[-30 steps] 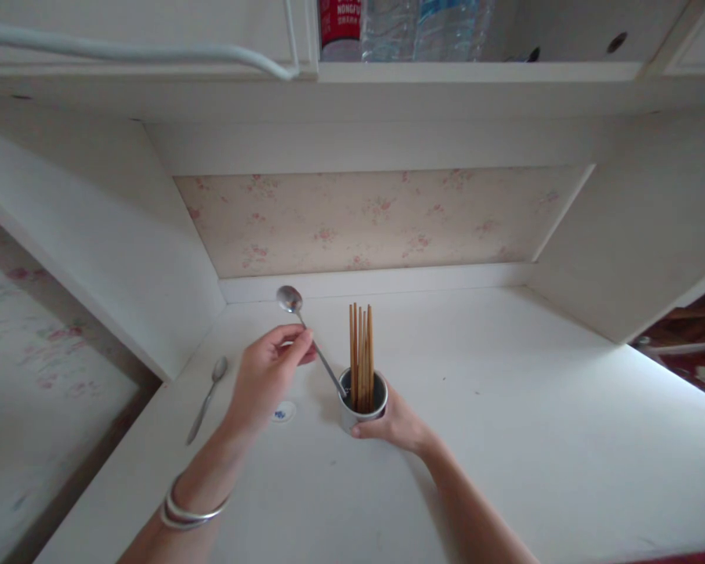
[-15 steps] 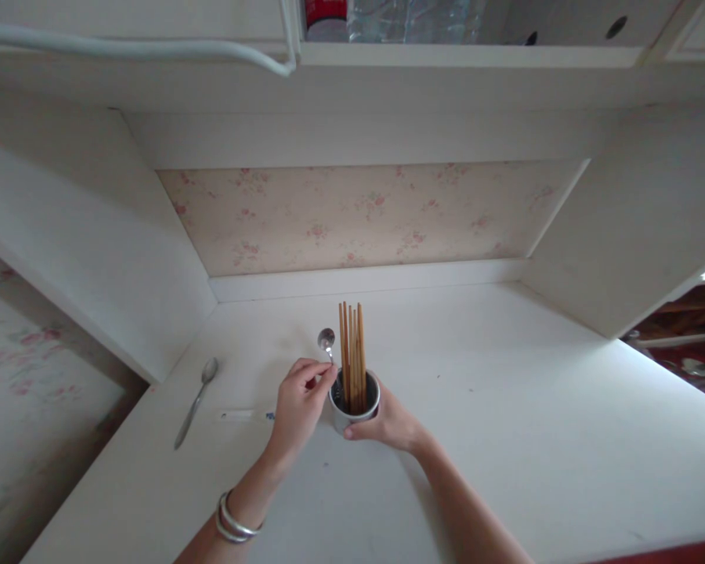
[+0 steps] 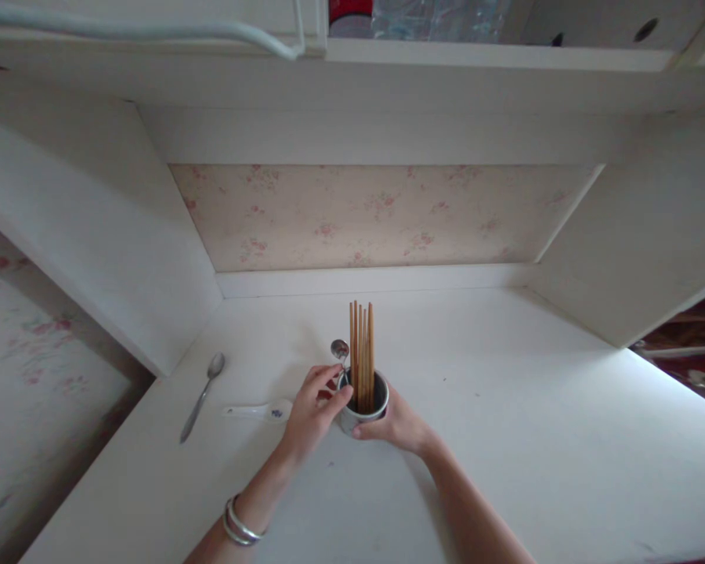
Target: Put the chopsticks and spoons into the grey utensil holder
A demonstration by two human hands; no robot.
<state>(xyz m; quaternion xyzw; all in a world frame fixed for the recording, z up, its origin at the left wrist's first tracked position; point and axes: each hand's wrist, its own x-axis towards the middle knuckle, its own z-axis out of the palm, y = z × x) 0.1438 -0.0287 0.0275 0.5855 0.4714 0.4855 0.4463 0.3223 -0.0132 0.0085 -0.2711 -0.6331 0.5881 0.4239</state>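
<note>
A metal cup (image 3: pixel 348 425) stands on the white counter with several wooden chopsticks (image 3: pixel 362 352) upright in it. My right hand (image 3: pixel 396 423) wraps round the cup's right side, thumb across the front. At the left rim, a small metal spoon (image 3: pixel 339 349) leans with its bowl up and its handle inside the cup. My left hand (image 3: pixel 316 409) is beside this spoon, thumb and forefinger parted at the rim. Left of that hand lies a white ceramic spoon (image 3: pixel 252 411) with a blue mark. Farther left, a larger metal spoon (image 3: pixel 201 399) rests on the counter.
The white counter (image 3: pixel 505 439) runs between two side panels, with a flower-patterned back wall (image 3: pixel 381 219). Overhead, a shelf (image 3: pixel 493 53) holds clear plastic bottles (image 3: pixel 435 19) and a red item (image 3: pixel 351 17). A pale cable (image 3: pixel 153 30) hangs at upper left.
The small spoon sits lower against the cup, and my left thumb and forefinger have parted from their pinch on it. More of the ceramic spoon shows. The view has shifted slightly.
</note>
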